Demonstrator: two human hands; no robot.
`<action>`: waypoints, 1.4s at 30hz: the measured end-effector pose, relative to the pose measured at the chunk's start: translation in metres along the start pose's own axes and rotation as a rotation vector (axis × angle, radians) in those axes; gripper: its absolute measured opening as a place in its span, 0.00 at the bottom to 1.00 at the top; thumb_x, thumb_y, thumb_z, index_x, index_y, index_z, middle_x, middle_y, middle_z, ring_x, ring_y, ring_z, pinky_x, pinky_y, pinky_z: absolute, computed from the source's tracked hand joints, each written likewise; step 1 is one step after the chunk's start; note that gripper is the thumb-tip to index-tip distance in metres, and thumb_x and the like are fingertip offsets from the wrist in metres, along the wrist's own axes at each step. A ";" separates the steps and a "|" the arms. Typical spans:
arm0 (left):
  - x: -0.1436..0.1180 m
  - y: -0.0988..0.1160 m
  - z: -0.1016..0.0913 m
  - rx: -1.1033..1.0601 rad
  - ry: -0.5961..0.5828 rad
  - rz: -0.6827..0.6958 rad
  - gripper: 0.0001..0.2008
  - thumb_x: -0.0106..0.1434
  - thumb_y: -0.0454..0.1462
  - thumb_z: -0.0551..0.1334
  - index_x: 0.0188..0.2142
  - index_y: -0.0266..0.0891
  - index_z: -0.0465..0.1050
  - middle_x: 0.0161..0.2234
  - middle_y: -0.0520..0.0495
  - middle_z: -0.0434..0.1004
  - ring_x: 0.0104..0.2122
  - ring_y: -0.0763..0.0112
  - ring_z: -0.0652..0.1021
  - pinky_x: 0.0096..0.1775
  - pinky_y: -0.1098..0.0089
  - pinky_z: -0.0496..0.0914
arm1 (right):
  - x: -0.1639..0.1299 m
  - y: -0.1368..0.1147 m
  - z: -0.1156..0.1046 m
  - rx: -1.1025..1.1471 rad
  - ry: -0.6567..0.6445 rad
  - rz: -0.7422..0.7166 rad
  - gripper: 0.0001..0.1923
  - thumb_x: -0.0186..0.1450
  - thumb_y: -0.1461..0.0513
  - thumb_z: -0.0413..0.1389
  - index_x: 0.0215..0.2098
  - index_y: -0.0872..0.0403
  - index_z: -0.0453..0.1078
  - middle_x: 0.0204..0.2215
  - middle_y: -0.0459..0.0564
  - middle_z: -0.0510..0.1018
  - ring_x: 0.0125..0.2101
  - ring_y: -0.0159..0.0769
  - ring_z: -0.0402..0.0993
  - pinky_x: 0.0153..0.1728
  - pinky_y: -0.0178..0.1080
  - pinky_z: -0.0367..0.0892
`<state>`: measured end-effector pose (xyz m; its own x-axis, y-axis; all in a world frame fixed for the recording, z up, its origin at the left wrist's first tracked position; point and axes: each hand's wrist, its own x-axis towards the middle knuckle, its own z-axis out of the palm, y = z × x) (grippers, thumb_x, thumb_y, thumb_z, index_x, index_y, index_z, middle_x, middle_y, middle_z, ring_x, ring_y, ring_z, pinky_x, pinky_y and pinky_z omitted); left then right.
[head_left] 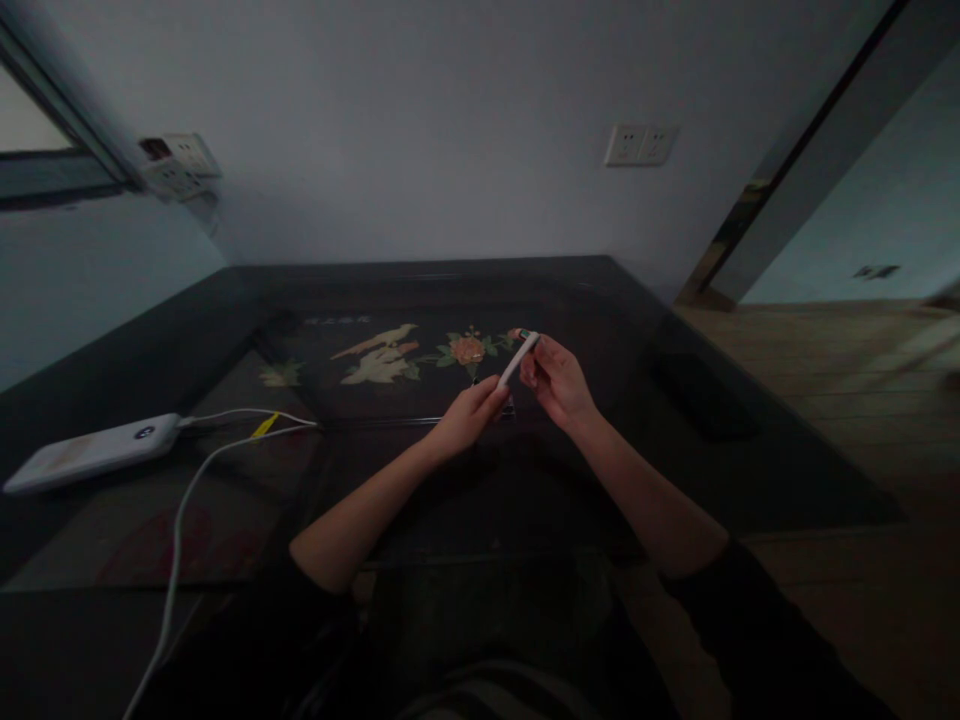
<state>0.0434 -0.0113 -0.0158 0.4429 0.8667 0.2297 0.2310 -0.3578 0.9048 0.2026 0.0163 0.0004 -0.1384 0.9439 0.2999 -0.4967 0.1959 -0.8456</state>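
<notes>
My left hand [472,412] is closed around the lower end of a slim white stick-like thing [518,362], whose exact kind I cannot make out. It slants up to the right above the dark table. A small greenish and pale part shows at its upper end. My right hand [559,382] has its fingers curled, with the fingertips against that upper end. Below both hands lies the dark glossy table top [420,480], decorated with a pale bird [379,350] and an orange flower [467,349].
A white power bank [97,452] lies at the left, with a white cable [178,530] bearing a yellow tag [265,426]. A dark flat object [705,398] is on the right side. Wall sockets [641,145] sit above the table's back edge.
</notes>
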 end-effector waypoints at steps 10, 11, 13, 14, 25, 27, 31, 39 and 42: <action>0.006 -0.010 -0.005 0.048 0.124 -0.061 0.15 0.68 0.46 0.50 0.29 0.39 0.58 0.21 0.56 0.58 0.21 0.78 0.62 0.24 0.76 0.56 | 0.001 0.002 0.001 -0.003 -0.027 -0.026 0.17 0.56 0.49 0.65 0.32 0.52 0.71 0.15 0.39 0.64 0.17 0.25 0.55 0.19 0.34 0.50; 0.007 -0.011 -0.005 0.053 0.133 -0.064 0.15 0.68 0.45 0.50 0.29 0.39 0.58 0.21 0.56 0.58 0.21 0.78 0.61 0.24 0.76 0.56 | 0.001 0.003 0.000 0.002 -0.025 -0.026 0.17 0.55 0.49 0.65 0.32 0.52 0.71 0.15 0.39 0.64 0.17 0.25 0.55 0.19 0.34 0.50; 0.007 -0.012 -0.006 0.065 0.142 -0.072 0.15 0.68 0.45 0.50 0.29 0.39 0.58 0.21 0.56 0.58 0.21 0.78 0.61 0.23 0.76 0.56 | 0.002 0.004 -0.001 0.003 -0.022 -0.026 0.18 0.55 0.49 0.66 0.32 0.53 0.70 0.15 0.38 0.65 0.17 0.25 0.54 0.19 0.34 0.50; 0.007 -0.012 -0.006 0.068 0.144 -0.077 0.15 0.68 0.45 0.49 0.28 0.39 0.58 0.21 0.56 0.58 0.21 0.78 0.61 0.24 0.75 0.56 | 0.002 0.005 -0.001 -0.002 -0.022 -0.027 0.18 0.55 0.49 0.66 0.33 0.53 0.70 0.15 0.38 0.65 0.17 0.25 0.54 0.19 0.34 0.50; 0.002 -0.003 -0.001 -0.002 0.077 -0.054 0.15 0.68 0.46 0.49 0.29 0.39 0.58 0.21 0.56 0.56 0.21 0.78 0.61 0.24 0.75 0.56 | 0.002 0.004 -0.003 -0.032 -0.007 -0.022 0.19 0.56 0.49 0.65 0.37 0.53 0.72 0.15 0.38 0.64 0.17 0.25 0.54 0.20 0.34 0.50; 0.002 -0.003 0.000 0.008 0.058 -0.053 0.15 0.68 0.46 0.49 0.29 0.39 0.58 0.21 0.56 0.57 0.21 0.78 0.61 0.24 0.75 0.57 | 0.002 0.003 -0.003 -0.039 0.000 -0.016 0.20 0.55 0.48 0.65 0.38 0.53 0.73 0.16 0.38 0.63 0.17 0.25 0.54 0.20 0.35 0.50; 0.001 -0.002 0.000 0.035 0.018 -0.041 0.15 0.68 0.46 0.48 0.30 0.39 0.58 0.22 0.55 0.59 0.23 0.77 0.62 0.25 0.75 0.57 | 0.001 0.003 -0.003 -0.034 -0.003 -0.009 0.21 0.57 0.49 0.64 0.41 0.53 0.75 0.16 0.38 0.63 0.18 0.25 0.55 0.20 0.34 0.52; 0.003 -0.003 -0.001 0.033 0.042 -0.033 0.15 0.68 0.47 0.48 0.30 0.39 0.59 0.23 0.55 0.58 0.23 0.77 0.62 0.25 0.75 0.57 | 0.001 0.003 -0.002 -0.011 -0.028 -0.020 0.18 0.58 0.50 0.64 0.38 0.54 0.75 0.16 0.39 0.63 0.18 0.24 0.54 0.20 0.34 0.51; 0.004 -0.005 -0.002 0.038 0.080 -0.046 0.15 0.68 0.46 0.49 0.30 0.39 0.59 0.22 0.55 0.58 0.23 0.76 0.62 0.25 0.75 0.56 | 0.001 0.004 -0.002 -0.025 -0.026 -0.025 0.18 0.57 0.49 0.63 0.37 0.53 0.74 0.16 0.39 0.63 0.18 0.25 0.54 0.20 0.35 0.51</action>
<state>0.0420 -0.0047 -0.0186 0.3603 0.9072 0.2173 0.2834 -0.3284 0.9010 0.2026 0.0187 -0.0036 -0.1488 0.9315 0.3319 -0.4783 0.2260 -0.8486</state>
